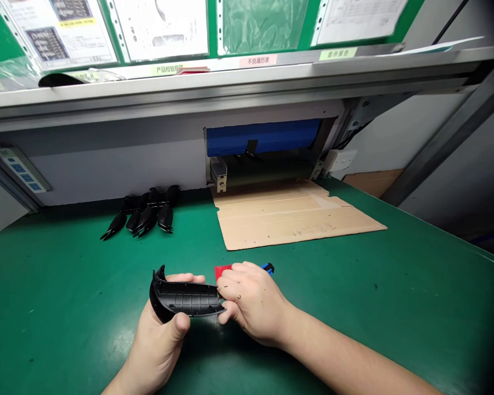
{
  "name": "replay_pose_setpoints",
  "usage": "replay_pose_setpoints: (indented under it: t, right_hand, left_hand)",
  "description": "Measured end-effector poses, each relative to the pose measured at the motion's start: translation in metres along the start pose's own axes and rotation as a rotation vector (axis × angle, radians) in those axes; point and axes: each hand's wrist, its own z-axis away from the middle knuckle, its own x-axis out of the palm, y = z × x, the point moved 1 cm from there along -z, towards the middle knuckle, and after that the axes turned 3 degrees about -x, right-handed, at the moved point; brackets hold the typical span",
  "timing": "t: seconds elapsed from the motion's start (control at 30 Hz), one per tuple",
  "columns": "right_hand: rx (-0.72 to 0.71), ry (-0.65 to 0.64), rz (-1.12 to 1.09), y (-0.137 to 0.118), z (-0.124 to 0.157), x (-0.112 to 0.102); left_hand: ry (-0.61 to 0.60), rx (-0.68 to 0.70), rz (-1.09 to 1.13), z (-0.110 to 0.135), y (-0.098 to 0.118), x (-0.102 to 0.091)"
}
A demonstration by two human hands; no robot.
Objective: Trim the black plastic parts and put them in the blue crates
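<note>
A curved black plastic part with a ribbed inner face is held just above the green table. My left hand grips it from below, thumb pressed on its near edge. My right hand is closed at the part's right end, and also holds a small tool with a red piece and a blue tip sticking out behind the fingers.
A pile of several similar black parts lies at the back left. A flat cardboard sheet leads to an opening with a blue roller. A shelf with documents hangs overhead. A grey control strip sits far left.
</note>
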Motion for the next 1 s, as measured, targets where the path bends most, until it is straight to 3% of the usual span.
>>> replay_pose_setpoints:
  t: [0.17,0.3,0.53,0.8,0.9,1.0]
  right_hand:
    - [-0.044,-0.049,-0.242,0.004,0.000,0.001]
    - [0.058,0.084,-0.420,0.000,-0.002,0.000]
    - [0.209,0.136,-0.377,-0.014,0.002,0.006]
    - [0.179,0.180,-0.377,-0.015,-0.001,0.009]
    - [0.147,0.136,-0.436,-0.012,-0.001,0.007]
    - [0.094,-0.014,-0.608,-0.007,-0.002,0.003]
  left_hand:
    - [-0.009,0.032,-0.001,0.002,0.000,0.003]
    - [0.063,-0.042,0.167,0.004,0.000,0.011]
    - [-0.013,-0.142,0.252,0.003,-0.001,0.011]
    - [0.042,-0.127,0.253,0.004,-0.001,0.013]
    - [0.060,-0.125,0.239,0.006,0.003,0.015]
    - [0.071,-0.127,0.223,0.006,0.005,0.015]
